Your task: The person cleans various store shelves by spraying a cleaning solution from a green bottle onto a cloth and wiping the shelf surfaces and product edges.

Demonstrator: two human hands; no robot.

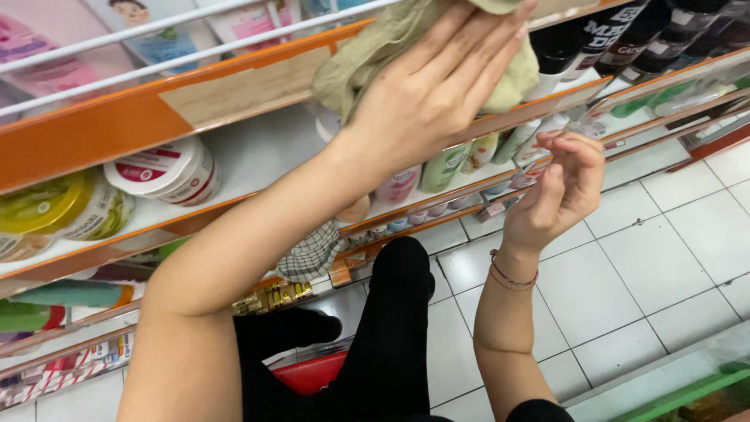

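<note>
Forearms, two, bare, rising from the lower edge of the view toward a store shelf.

Left hand: fingers spread flat and pressed onto a pale green cloth, which lies bunched against the orange shelf edge of an upper shelf. Nothing is clamped in this hand; the palm simply bears down on the cloth.

Right hand: held apart from the left, lower and nearer the floor, fingers loosely curled, holding nothing that can be seen. Fingertips sit just beside the front strip of a lower shelf. Thin red bracelet at the wrist.

Shelf stock: white round tubs lying on their sides on the white shelf board; yellow-green lidded tubs further left; pastel bottles in pink and green below the cloth; dark bottles at upper right (details too small to tell).

Other: checked cloth hanging near the lower shelves; black trousers on the person's legs; red object partly hidden between the legs; white tiled floor.
</note>
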